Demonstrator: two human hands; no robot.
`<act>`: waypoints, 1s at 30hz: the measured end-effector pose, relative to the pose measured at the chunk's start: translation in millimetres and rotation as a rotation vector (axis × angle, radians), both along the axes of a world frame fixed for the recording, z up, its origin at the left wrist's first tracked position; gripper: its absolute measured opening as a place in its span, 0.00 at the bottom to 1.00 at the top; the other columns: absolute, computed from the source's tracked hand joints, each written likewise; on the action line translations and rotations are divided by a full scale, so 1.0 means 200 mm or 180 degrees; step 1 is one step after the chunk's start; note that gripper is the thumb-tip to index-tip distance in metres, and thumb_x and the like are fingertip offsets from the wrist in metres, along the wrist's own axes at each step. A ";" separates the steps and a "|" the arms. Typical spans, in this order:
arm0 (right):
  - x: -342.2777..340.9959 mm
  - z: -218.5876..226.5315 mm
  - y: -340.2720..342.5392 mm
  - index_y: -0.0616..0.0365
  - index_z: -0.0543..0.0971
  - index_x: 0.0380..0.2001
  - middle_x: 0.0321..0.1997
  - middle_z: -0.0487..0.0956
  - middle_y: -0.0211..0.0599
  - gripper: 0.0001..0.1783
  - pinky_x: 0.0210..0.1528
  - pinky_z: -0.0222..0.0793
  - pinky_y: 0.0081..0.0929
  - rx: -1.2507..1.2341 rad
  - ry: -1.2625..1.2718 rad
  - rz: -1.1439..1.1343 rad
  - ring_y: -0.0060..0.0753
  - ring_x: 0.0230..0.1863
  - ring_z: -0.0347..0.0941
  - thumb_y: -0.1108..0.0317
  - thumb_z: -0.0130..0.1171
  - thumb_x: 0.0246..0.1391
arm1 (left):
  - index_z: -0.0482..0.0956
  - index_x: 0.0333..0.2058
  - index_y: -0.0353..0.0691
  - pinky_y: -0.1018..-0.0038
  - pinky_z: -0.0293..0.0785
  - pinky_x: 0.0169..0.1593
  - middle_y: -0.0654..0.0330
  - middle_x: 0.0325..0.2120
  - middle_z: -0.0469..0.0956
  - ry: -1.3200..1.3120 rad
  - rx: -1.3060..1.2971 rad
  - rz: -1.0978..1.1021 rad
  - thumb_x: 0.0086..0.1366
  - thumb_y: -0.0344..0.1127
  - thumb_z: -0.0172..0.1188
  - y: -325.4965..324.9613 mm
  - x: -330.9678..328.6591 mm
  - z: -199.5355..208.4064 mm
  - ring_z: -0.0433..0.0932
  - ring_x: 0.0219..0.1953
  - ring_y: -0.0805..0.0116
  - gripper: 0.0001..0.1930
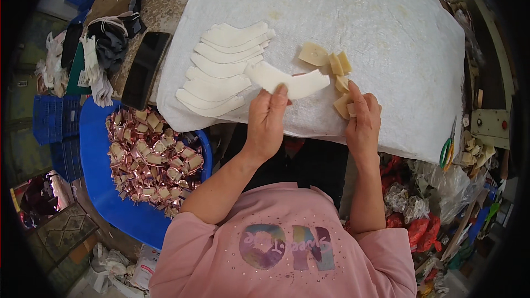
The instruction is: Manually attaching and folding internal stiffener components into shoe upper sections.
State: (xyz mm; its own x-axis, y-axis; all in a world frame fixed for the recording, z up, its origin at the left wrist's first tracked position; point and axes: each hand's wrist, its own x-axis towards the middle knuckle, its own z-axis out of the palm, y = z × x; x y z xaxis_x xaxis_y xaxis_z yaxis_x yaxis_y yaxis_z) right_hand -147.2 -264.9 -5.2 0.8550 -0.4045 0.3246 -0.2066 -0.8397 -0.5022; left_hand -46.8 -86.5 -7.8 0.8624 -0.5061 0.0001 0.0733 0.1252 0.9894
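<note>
My left hand [268,118] pinches a curved white piece [298,84], fabric- or foam-like, thumb on top, and holds it above the table. A reddish edge shows just behind it. At left on the table lie several similar white pieces [218,74], overlapping in a fanned column. My right hand [364,118] is at the small tan pieces [337,65], its index finger stretched to one of them. Its thumb and curled fingers are closed around a small tan piece [351,110]. Farther off sits a larger tan piece [313,54] with a rounded end.
A white woven sheet [397,49] covers the table. Left of it lies a dark phone [146,70]. Below the left edge stands a blue tub [118,212] full of shiny pink-and-tan pieces [154,160]. Scissors [445,153] hang at the right edge, above plastic bags [425,231].
</note>
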 end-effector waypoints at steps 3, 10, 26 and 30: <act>-0.03 0.06 -0.03 0.49 0.71 0.55 0.30 0.68 0.31 0.35 0.45 0.56 0.32 -0.0535 0.0481 0.0037 0.35 0.36 0.65 0.84 0.49 0.39 | 0.67 0.51 0.25 0.77 0.66 0.35 0.55 0.39 0.75 0.0165 -0.0379 -0.0140 0.72 0.37 0.38 0.02 -0.02 0.01 0.69 0.32 0.76 0.20; -0.20 -0.01 -0.06 0.50 0.73 0.52 0.34 0.69 0.33 0.36 0.46 0.58 0.38 -0.0791 0.0143 0.0127 0.38 0.40 0.64 0.88 0.48 0.35 | 0.60 0.57 0.28 0.80 0.63 0.27 0.56 0.32 0.74 0.1607 -0.0998 -0.0230 0.72 0.35 0.39 0.07 -0.11 0.05 0.68 0.26 0.74 0.20; -0.03 0.21 0.25 0.58 0.73 0.44 0.41 0.76 0.47 0.22 0.39 0.72 0.30 0.1529 -0.1697 0.1158 0.44 0.40 0.74 0.84 0.60 0.42 | 0.68 0.51 0.24 0.77 0.70 0.43 0.50 0.46 0.74 0.0948 -0.0923 -0.0002 0.72 0.37 0.40 0.04 -0.19 0.13 0.73 0.41 0.72 0.20; 0.03 0.15 0.28 0.55 0.73 0.45 0.42 0.75 0.44 0.25 0.39 0.71 0.32 0.1324 -0.2138 0.1346 0.44 0.40 0.72 0.85 0.60 0.40 | 0.66 0.51 0.22 0.71 0.70 0.54 0.48 0.49 0.72 0.1070 -0.1243 -0.0358 0.72 0.37 0.40 0.06 -0.21 0.22 0.73 0.50 0.65 0.21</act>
State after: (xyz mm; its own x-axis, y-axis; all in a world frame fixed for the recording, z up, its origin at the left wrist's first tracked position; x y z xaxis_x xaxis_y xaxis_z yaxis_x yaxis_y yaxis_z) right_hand -141.4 -208.0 25.1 0.6418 -0.2953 0.7077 0.5260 -0.5020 -0.6865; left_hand -88.2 -75.0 35.7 0.7877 -0.6131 -0.0602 0.4129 0.4529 0.7902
